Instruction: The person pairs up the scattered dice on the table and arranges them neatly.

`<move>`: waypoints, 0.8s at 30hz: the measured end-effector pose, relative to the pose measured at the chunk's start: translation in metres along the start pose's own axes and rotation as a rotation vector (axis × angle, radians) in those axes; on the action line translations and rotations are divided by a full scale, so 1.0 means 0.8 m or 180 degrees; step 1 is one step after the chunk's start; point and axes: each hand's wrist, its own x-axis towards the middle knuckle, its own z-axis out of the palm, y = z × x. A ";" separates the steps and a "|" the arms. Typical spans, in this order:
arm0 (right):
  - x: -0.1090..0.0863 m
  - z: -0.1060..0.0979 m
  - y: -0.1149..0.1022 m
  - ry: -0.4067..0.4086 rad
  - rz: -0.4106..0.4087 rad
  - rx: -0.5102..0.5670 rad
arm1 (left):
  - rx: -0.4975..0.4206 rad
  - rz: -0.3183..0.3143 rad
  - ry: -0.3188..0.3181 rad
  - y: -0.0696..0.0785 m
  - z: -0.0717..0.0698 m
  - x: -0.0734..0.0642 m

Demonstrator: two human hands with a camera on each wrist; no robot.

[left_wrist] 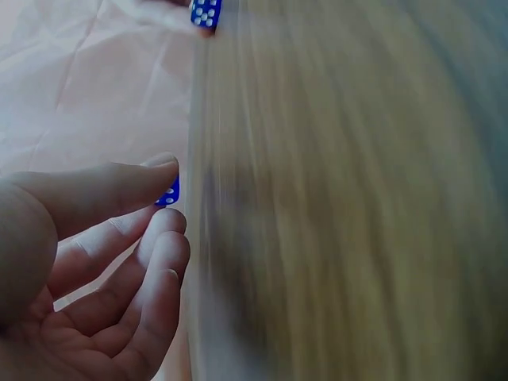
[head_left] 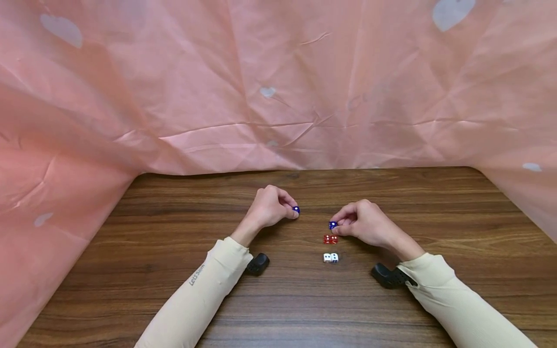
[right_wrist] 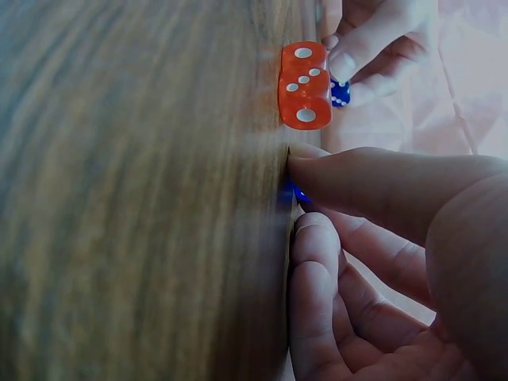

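Note:
My left hand (head_left: 272,207) pinches a blue die (head_left: 296,209) between thumb and fingertips, left of the dice and farther back; its thumb covers much of the die (left_wrist: 168,193) in the left wrist view. With thumb and fingers my right hand (head_left: 365,223) pinches another blue die (head_left: 332,224), just behind a pair of red dice (head_left: 330,239) lying side by side. Only a small part of that die (right_wrist: 301,193) shows beside the thumb in the right wrist view. In front of the red pair, two white dice (head_left: 330,258) sit against each other.
All of this is on a brown wood-grain table (head_left: 287,309). A pink cloth (head_left: 304,106) with pale hearts hangs along its back and sides. Black devices (head_left: 258,264) are strapped at both wrists, under cream sleeves (head_left: 196,295).

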 end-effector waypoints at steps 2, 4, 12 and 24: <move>0.001 0.001 0.000 0.0000 -0.0008 0.0004 | -0.0031 0.0045 -0.0029 0.003 0.004 0.000; 0.001 0.001 0.000 -0.0002 -0.0013 0.0017 | -0.0049 0.0086 -0.0072 0.006 0.008 0.000; 0.002 0.001 -0.002 -0.0003 -0.0006 0.0059 | -0.0103 0.0203 -0.0307 0.014 0.020 0.000; 0.003 0.001 0.000 -0.0013 -0.0009 0.0083 | -0.0162 0.0245 -0.0556 0.023 0.034 0.004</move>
